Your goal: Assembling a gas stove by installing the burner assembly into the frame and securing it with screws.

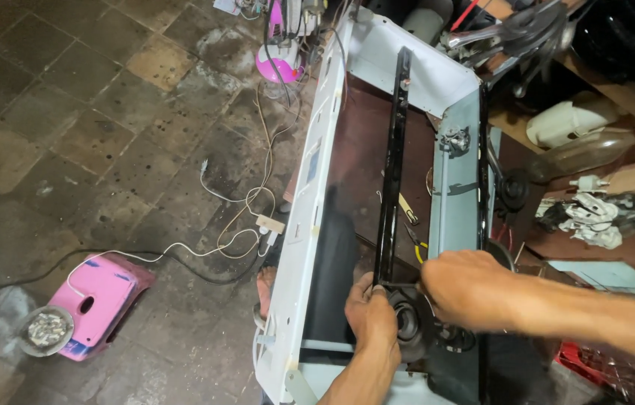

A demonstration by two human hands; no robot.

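Fingers of the left hand [372,313] wrap the near end of a black bar [394,165] lying lengthwise across an open white casing [299,225], while the right hand [466,289] curls over a round black part [407,324] just beside it, grip unclear.

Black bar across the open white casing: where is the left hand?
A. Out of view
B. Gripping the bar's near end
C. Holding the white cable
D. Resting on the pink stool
B: the left hand closes round the near end of the black bar, beside the right hand.
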